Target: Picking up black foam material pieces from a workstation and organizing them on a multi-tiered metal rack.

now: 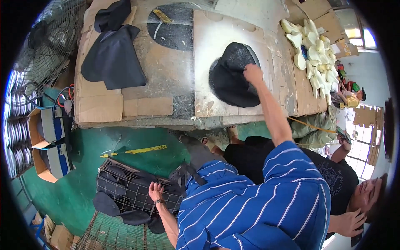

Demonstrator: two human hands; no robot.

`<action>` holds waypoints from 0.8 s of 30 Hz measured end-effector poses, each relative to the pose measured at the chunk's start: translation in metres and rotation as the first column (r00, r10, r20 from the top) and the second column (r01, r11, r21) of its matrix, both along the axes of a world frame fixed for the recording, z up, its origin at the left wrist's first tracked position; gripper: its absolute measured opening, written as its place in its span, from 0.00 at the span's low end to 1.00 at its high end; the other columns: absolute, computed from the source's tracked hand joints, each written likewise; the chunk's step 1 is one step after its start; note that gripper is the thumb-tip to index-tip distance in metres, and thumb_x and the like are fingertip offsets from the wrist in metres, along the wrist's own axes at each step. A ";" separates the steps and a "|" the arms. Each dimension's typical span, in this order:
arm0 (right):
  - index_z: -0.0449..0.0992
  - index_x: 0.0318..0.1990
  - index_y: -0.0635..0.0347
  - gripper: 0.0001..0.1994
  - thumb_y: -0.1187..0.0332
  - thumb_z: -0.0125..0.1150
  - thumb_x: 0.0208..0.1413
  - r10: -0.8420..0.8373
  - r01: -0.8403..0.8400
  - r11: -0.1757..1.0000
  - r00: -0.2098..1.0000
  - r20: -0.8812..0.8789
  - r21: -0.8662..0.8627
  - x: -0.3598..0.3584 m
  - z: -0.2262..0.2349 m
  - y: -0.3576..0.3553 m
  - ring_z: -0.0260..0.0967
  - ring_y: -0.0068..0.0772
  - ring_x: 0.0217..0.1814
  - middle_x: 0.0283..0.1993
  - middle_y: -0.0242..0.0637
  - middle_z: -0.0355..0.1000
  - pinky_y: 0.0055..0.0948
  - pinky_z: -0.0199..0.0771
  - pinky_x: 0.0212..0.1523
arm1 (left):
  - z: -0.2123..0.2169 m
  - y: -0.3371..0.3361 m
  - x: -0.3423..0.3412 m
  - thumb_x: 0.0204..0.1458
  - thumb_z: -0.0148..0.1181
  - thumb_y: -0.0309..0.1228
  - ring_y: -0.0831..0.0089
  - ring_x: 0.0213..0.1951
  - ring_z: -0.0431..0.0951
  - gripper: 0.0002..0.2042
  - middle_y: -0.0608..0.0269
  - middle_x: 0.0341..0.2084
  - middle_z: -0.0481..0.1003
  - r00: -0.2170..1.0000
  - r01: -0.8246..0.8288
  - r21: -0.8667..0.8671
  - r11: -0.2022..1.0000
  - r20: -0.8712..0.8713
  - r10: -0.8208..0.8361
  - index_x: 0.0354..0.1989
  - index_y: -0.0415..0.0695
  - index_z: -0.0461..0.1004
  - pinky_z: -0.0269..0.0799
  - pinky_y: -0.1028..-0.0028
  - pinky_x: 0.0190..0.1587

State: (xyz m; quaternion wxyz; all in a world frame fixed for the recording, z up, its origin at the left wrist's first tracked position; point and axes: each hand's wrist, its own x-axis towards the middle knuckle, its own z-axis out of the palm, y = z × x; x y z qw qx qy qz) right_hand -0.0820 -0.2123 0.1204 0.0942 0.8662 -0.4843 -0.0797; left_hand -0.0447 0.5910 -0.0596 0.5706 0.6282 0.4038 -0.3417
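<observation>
Over the pale board (204, 50) on the worktable, my right hand (253, 76) is closed at the right edge of a black fabric piece (233, 89), which is folded partly over itself. My left hand (156, 192) is low at my left side, its fingers loosely apart, next to a wire basket (125, 189). Black fabric pieces (110, 204) lie in the basket and hang over its side. I see nothing held in the left hand. More black cut pieces (112, 58) lie on cardboard at the table's left.
Cream-coloured moulded shapes (312, 54) are heaped at the table's right. A large fan (39, 37) and open boxes (52, 146) stand to the left. Close on my right is a person in a black shirt (333, 171); another in yellow (353, 101) is farther off.
</observation>
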 end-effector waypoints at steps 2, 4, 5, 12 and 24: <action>0.83 0.34 0.60 0.10 0.66 0.57 0.57 0.057 -0.056 0.997 0.998 -0.020 0.054 0.047 0.032 -0.030 0.81 0.56 0.46 0.41 0.53 0.81 0.51 0.82 0.46 | -0.001 0.011 -0.005 0.62 0.63 0.32 0.67 0.39 0.82 0.23 0.56 0.46 0.79 1.000 -0.006 -0.019 1.000 0.007 0.006 0.65 0.43 0.67 0.78 0.72 0.30; 0.83 0.34 0.60 0.09 0.67 0.57 0.55 0.222 -0.211 0.969 0.971 0.086 -0.129 0.104 0.068 -0.037 0.81 0.58 0.43 0.38 0.54 0.81 0.51 0.82 0.43 | 0.004 0.016 -0.010 0.63 0.63 0.33 0.68 0.39 0.82 0.23 0.56 0.46 0.79 0.997 -0.017 -0.023 1.000 0.078 0.019 0.65 0.43 0.67 0.78 0.73 0.30; 0.83 0.34 0.61 0.10 0.68 0.57 0.54 0.324 -0.308 0.936 0.943 0.073 -0.171 0.135 0.088 -0.030 0.81 0.58 0.42 0.37 0.54 0.81 0.52 0.82 0.42 | 0.009 0.020 -0.011 0.63 0.63 0.33 0.69 0.38 0.82 0.24 0.57 0.45 0.79 0.990 -0.062 -0.068 0.996 0.122 0.070 0.65 0.41 0.66 0.78 0.75 0.30; 0.84 0.35 0.60 0.12 0.64 0.56 0.56 0.539 -0.517 0.789 0.842 -0.030 -0.331 0.246 0.229 0.094 0.81 0.56 0.38 0.33 0.54 0.80 0.51 0.81 0.39 | 0.143 -0.068 0.052 0.67 0.59 0.33 0.66 0.49 0.82 0.20 0.53 0.50 0.79 0.912 0.015 -0.245 0.969 0.400 0.087 0.62 0.35 0.70 0.81 0.70 0.48; 0.86 0.42 0.48 0.14 0.61 0.57 0.54 0.812 -0.817 0.577 0.573 0.110 -0.007 0.293 0.259 0.350 0.80 0.52 0.44 0.40 0.43 0.82 0.47 0.81 0.46 | 0.282 -0.112 0.042 0.70 0.54 0.38 0.64 0.53 0.81 0.19 0.53 0.49 0.80 0.815 0.203 -0.619 0.759 0.536 0.220 0.59 0.35 0.75 0.79 0.64 0.54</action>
